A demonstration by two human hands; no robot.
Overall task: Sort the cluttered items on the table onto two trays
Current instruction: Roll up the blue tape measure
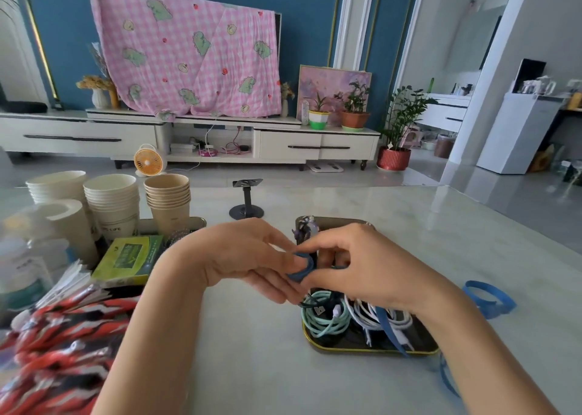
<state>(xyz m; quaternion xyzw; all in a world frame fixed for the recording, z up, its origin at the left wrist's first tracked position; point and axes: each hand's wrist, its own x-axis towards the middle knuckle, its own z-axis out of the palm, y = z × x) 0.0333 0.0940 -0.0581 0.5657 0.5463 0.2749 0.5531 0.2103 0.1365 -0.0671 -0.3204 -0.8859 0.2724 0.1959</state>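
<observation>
Red, white and black wrappers (pixel 56 336) blur the near left corner. Right tray (pixel 362 349) holds a mint cable (pixel 324 318), white cables (pixel 374 315) and a blue strap (pixel 390 329); left tray (pixel 196 222) carries paper cup stacks (pixel 111 203) and a green box (pixel 130 257). Above the right tray, left hand (pixel 239 257) and right hand (pixel 371 266) meet, each grip pinched on a small blue rolled band (pixel 300 268). Another blue band (pixel 488 298) lies on the counter (pixel 252 351) beside that tray; a black stand (pixel 246 200) stands beyond
</observation>
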